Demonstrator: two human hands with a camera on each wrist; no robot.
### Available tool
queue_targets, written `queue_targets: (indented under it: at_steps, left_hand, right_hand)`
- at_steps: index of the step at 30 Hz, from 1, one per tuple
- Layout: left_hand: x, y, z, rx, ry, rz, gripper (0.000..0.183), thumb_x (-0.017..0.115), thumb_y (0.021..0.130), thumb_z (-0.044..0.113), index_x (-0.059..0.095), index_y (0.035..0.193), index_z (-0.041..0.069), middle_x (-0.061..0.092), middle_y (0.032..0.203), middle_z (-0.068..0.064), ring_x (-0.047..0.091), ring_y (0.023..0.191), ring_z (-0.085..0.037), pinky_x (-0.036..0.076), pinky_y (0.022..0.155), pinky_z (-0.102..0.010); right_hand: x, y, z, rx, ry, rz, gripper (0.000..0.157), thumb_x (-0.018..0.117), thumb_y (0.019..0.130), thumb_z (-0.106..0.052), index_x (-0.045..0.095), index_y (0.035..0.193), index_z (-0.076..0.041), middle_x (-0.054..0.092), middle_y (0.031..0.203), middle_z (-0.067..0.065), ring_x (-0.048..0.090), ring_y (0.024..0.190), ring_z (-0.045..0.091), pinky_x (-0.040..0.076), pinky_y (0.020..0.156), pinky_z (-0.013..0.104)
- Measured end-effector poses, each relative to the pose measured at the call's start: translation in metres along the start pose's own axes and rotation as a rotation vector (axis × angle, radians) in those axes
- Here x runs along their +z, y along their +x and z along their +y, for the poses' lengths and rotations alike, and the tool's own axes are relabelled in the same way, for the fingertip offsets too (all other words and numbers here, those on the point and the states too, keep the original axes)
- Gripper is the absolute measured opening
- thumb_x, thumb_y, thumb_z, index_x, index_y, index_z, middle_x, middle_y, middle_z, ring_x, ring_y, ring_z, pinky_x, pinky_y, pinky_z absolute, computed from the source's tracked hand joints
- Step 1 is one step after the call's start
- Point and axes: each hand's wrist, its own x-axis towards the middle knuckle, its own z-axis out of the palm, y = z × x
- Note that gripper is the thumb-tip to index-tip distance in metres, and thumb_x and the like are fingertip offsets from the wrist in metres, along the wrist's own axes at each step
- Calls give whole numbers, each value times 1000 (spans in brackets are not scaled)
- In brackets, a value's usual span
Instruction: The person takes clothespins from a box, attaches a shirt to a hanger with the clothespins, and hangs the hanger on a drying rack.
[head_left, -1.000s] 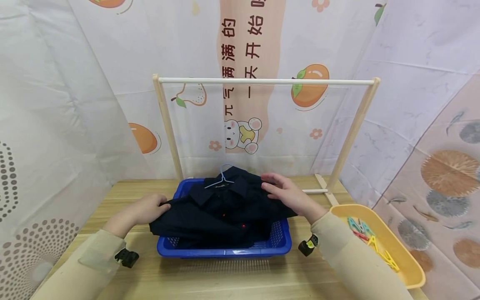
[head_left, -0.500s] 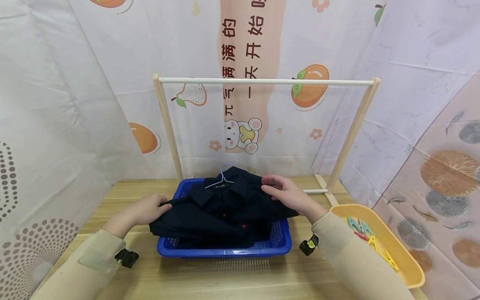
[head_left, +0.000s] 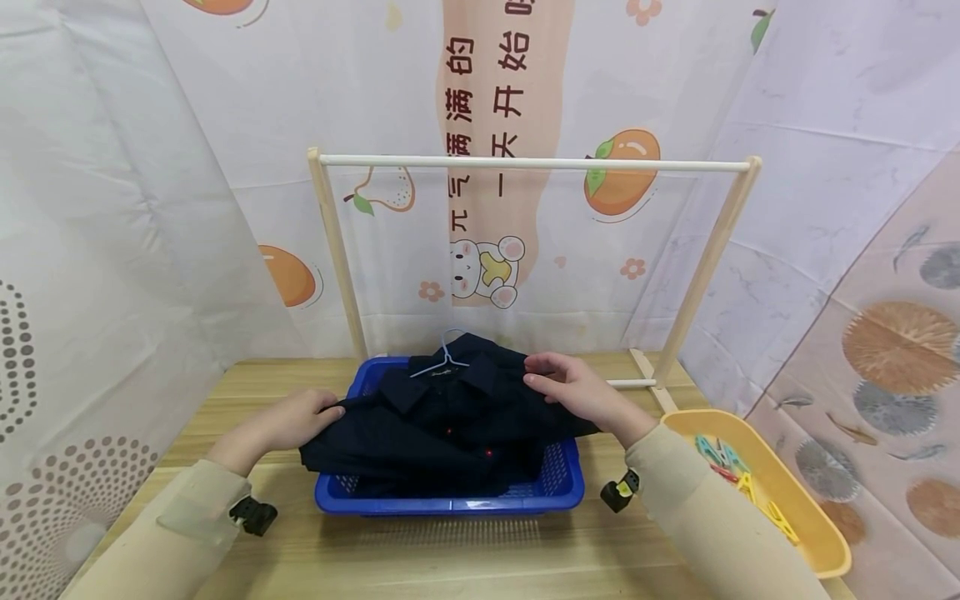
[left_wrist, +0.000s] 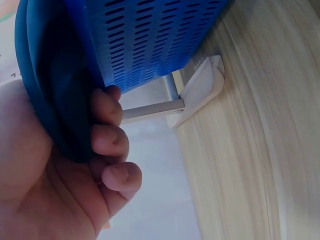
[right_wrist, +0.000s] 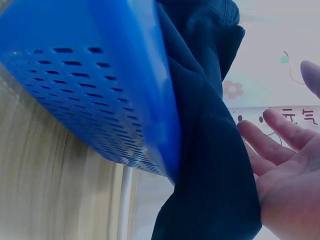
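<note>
A dark navy collared shirt (head_left: 450, 425) lies spread over a blue perforated basket (head_left: 450, 505), its sides hanging past the rim. At its collar sits a light blue hanger (head_left: 447, 361), hook pointing away from me. My left hand (head_left: 298, 417) grips the shirt's left edge; in the left wrist view the fingers curl round a fold of the dark cloth (left_wrist: 60, 95). Over the shirt's right side, my right hand (head_left: 577, 390) is held with fingers loosely extended and spread. The right wrist view shows that hand (right_wrist: 290, 170) beside the cloth, pinching nothing.
Behind the basket stands a drying rack with a white top bar (head_left: 525, 163) and wooden posts. A yellow tray (head_left: 813, 508) holding several clothes pegs (head_left: 722, 454) is at the right. All rests on a wooden table (head_left: 450, 567) before patterned curtains.
Almost nothing differs. My right hand's fingers have shifted very slightly to the right, and the left hand keeps its grip on the shirt's edge.
</note>
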Motion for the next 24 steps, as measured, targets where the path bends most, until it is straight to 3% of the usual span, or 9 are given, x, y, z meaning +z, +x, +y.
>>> queue_targets:
  at_steps: [24]
  left_hand:
    - [-2, -1, -2, 95, 87, 121, 31, 59, 105, 19, 55, 75, 17, 42, 63, 8, 42, 57, -9, 38, 58, -29]
  right_hand:
    - [-10, -5, -6, 0, 5, -8, 53, 62, 104, -25, 48, 144, 7, 51, 145, 26, 56, 127, 34, 53, 95, 49]
